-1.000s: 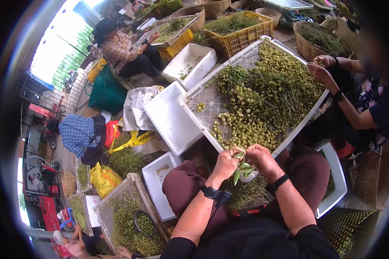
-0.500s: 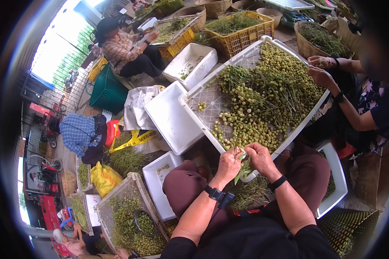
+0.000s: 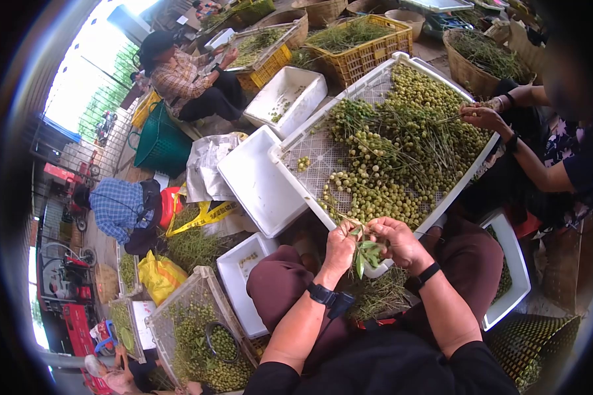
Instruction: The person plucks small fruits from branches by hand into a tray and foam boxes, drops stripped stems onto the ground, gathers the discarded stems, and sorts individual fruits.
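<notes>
Near the front edge of a white mesh tray (image 3: 323, 161), my left hand (image 3: 340, 247) pinches a thin leafy sprig (image 3: 370, 253). Green leaves hang from it between my two hands. Close beside, my right hand (image 3: 398, 245) is closed, its fingertips at the sprig's upper part; the exact grip is partly hidden. In the tray lie many small round yellow-green fruits (image 3: 402, 205), with a heap of thin green stems (image 3: 402, 138) over them. Loose cut stems (image 3: 382, 293) are piled below my hands, between my knees.
A co-worker's hands (image 3: 484, 115) work at the tray's right edge. White foam boxes (image 3: 260, 181) stand to the left, and another white box (image 3: 517, 283) is by my right knee. Yellow crates (image 3: 359, 62) and baskets (image 3: 484, 79) of stems stand behind. Another fruit tray (image 3: 178, 316) lies lower left.
My hands have shifted slightly and the sprig's leaves now show more openly between them. The co-worker's hands on the right have moved lower and further over the tray.
</notes>
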Available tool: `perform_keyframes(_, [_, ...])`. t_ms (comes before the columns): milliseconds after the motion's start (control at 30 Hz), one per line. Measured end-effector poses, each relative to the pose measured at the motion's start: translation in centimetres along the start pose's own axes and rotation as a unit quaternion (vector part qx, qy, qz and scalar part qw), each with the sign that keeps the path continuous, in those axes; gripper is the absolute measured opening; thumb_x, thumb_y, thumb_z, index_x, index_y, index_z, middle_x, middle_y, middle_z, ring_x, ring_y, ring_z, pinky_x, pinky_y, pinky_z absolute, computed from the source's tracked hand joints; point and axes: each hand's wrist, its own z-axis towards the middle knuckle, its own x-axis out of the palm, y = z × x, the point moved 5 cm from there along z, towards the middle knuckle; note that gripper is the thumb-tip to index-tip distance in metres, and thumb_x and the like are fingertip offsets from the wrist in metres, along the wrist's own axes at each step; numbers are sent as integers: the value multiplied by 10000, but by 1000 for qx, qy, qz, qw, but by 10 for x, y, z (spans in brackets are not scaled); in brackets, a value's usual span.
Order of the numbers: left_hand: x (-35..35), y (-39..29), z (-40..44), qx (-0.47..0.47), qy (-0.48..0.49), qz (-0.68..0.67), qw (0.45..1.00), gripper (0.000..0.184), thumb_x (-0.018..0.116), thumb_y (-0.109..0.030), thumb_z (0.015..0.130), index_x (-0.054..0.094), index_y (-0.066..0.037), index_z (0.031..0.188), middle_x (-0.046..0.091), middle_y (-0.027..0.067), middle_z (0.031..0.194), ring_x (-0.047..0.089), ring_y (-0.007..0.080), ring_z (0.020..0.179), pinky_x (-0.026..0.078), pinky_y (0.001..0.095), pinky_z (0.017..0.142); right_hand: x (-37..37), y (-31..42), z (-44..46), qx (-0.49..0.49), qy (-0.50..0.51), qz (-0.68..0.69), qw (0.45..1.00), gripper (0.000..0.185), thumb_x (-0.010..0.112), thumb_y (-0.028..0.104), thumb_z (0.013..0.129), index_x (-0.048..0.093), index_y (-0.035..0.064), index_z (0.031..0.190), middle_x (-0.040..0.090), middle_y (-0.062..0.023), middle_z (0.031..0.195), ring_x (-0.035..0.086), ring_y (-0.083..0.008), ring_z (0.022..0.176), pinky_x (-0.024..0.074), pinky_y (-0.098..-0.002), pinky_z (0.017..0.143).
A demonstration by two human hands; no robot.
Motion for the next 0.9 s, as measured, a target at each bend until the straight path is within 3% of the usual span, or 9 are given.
perform_keyframes(133, [15,-23,-8,-21,56,-146,987,56,562,-15,999,614,0,1013,706,101,971,692,162,820,608,325,769,0,-1,-2,51,40,143,988,196,504,191,1047,581,31,1129,630,-63,847,483,-96,487,379,-205,374])
perform_keyframes(233, [9,-37,-9,-20,19,-86,996,74,545,-4,995,593,21,1046,701,144,1006,720,226,855,628,364,801,-7,-8,1,71,23,212,975,230,438,197,1029,577,16,1063,631,-109,843,483,-126,487,371,-218,355])
perform_keyframes(367, [6,-52,-12,-1,33,-160,987,81,555,-4,978,588,37,1040,700,168,1008,739,269,854,637,384,792,-2,-10,1,88,19,228,969,300,445,285,1045,595,26,1033,635,-121,855,499,-148,506,360,-209,341])
perform_keyframes(467, [-2,-51,-10,2,22,-134,991,75,547,2,979,599,31,1024,702,154,1002,741,261,860,632,381,795,-1,-11,2,91,11,211,973,315,505,344,1043,604,45,1039,638,-110,866,519,-147,511,364,-204,344])
perform_keyframes(567, [6,-50,-14,-17,17,-28,999,69,581,-35,982,633,-7,1017,696,83,941,678,158,838,578,289,753,-1,-13,2,67,24,176,982,284,592,343,1018,614,61,1031,644,-87,873,539,-126,519,361,-197,350])
perform_keyframes(667, [5,-42,-11,46,55,120,990,65,585,-30,988,648,-18,999,679,30,884,615,92,800,511,243,748,3,-7,-3,18,-2,32,999,283,574,353,1024,615,73,1035,649,-41,862,489,-95,549,370,-212,422])
perform_keyframes(700, [5,-36,-11,35,68,140,987,59,564,-18,993,615,-27,965,635,4,854,591,55,804,494,222,746,0,-11,-1,16,-15,25,999,248,584,322,1015,615,75,1011,637,-30,840,478,-90,534,359,-215,418])
perform_keyframes(800, [6,-35,-11,47,64,146,986,51,555,-27,1000,601,-21,979,647,25,881,619,88,821,537,253,752,-7,-17,4,15,-29,50,998,139,601,219,983,611,86,943,600,-3,783,451,-79,498,331,-222,409])
perform_keyframes(900, [4,-40,-12,-9,1,-40,999,70,554,-31,991,619,-28,1017,674,66,937,659,144,839,597,318,745,-13,-8,6,7,-13,166,986,34,580,71,908,581,91,881,557,7,725,455,-74,500,320,-230,408])
